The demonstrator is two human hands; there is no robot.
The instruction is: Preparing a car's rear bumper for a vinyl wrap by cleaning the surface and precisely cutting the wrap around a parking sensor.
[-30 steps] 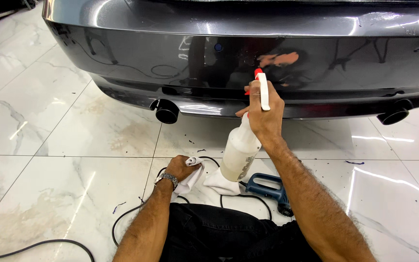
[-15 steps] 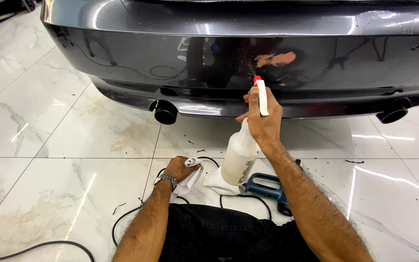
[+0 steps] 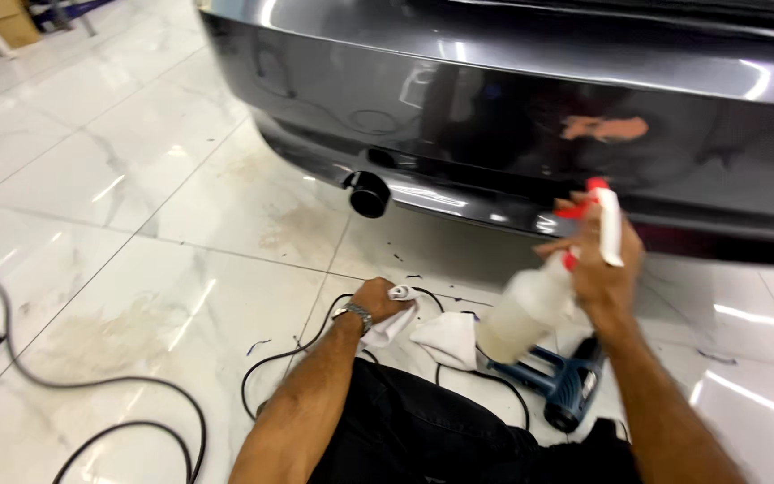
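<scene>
Right hand [image 3: 604,269] clamped round one spray bottle [image 3: 530,309], held up near dark car bumper [image 3: 512,134]. Left hand [image 3: 378,300] down low, grip closed on one white cloth [image 3: 432,336] on floor [image 3: 136,233]. One blue heat gun [image 3: 562,385] just beside, one exhaust tip [image 3: 369,194], couple black cables [image 3: 91,390].

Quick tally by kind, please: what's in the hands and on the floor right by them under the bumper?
Spray bottles: 1, the spray bottle in the right hand
White cloths: 1, the white cloth in the left hand
Blue power tools: 1, the blue power tool
Exhaust tips: 1, the exhaust tip
Total: 4
</scene>
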